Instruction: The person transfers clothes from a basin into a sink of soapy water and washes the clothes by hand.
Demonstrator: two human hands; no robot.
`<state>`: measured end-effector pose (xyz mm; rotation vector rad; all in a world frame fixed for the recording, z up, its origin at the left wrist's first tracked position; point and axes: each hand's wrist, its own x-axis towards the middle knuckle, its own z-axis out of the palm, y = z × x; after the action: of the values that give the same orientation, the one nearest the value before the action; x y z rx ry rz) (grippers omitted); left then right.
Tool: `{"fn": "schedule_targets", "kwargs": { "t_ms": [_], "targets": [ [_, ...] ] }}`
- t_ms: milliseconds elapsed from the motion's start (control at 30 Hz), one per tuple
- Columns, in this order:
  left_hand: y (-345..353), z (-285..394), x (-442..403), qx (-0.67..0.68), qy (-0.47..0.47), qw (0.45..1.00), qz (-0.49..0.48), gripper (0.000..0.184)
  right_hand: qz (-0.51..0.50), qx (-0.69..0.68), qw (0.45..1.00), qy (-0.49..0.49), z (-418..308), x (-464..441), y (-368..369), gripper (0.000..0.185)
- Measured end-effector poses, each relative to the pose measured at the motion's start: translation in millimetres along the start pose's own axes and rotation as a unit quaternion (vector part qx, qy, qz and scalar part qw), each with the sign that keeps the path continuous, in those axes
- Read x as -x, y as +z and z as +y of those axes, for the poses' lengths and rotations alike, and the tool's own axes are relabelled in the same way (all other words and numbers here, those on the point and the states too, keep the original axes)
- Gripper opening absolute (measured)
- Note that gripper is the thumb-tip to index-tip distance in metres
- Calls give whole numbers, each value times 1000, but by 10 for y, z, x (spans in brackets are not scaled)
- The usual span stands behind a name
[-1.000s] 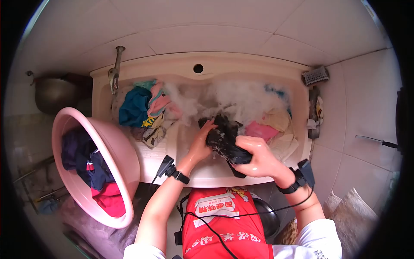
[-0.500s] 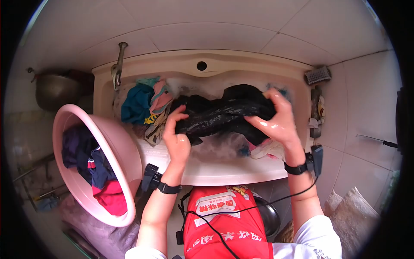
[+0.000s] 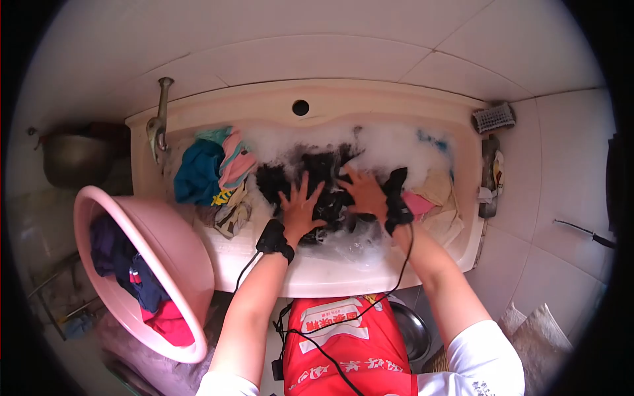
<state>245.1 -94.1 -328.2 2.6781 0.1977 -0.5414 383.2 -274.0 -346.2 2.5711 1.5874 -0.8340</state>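
Note:
Black cloth point(image 3: 323, 173) lies spread in soapy water in the middle of the sink point(image 3: 264, 104), partly covered by foam. My left hand point(image 3: 300, 208) rests on its left part, palm down with the fingers spread. On the right, my right hand point(image 3: 364, 193) presses on the cloth, its fingers also apart. Neither hand grips anything. Left of the black cloth is a pile with a teal cloth point(image 3: 198, 173), a pink cloth point(image 3: 236, 160) and a patterned cloth point(image 3: 232, 218). Right of my right hand lie a pink piece point(image 3: 417, 203) and a cream cloth point(image 3: 444, 210) in the suds.
A tilted pink basin point(image 3: 188, 254) with dark and red clothes stands at the left, near a metal bowl point(image 3: 76, 160). A faucet point(image 3: 158, 129) is at the sink's back left. A brush point(image 3: 494, 117) sits at the right corner. Cables hang from my wrists.
The black cloth, held up and stretched between both hands half a second ago, now lies down in the foamy water. Both hands have let go and opened flat on it, closer together.

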Motion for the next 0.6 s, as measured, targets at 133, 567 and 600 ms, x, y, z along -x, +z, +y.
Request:
{"fn": "schedule_targets", "kwargs": {
  "t_ms": [133, 567, 600],
  "targets": [
    [491, -342, -394, 16, 30, 999, -28, 91, -92, -104, 990, 14, 93, -125, 323, 70],
    [3361, -2056, -839, -174, -2, 982, 68, 72, -28, -256, 901, 348, -374, 95, 561, 64],
    [2805, -1656, -711, -41, -20, 999, 21, 71, -11, -302, 888, 348, -421, 151, 448, 64]
  ]
}}
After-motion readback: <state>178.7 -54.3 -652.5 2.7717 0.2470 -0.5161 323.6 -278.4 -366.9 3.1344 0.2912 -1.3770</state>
